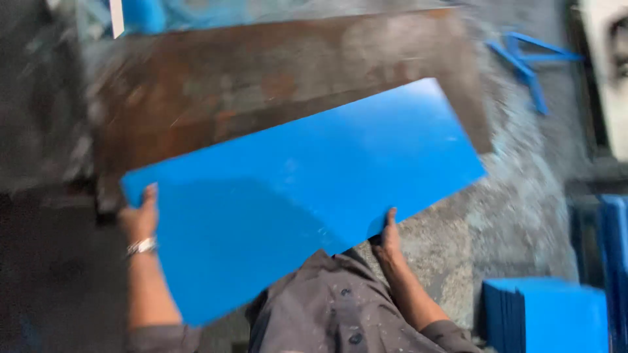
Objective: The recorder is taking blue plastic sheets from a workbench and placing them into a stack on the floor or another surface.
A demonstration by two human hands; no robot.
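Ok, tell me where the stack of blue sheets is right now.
In the head view the stack of blue sheets stands at the lower right on the grey floor, right of the right hand gripping the big blue panel.

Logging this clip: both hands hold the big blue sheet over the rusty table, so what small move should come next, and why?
Probably lower the blue sheet flat onto the rusty table. The left hand and right hand grip its near edges, it is tilted, and only its far part overlaps the table.
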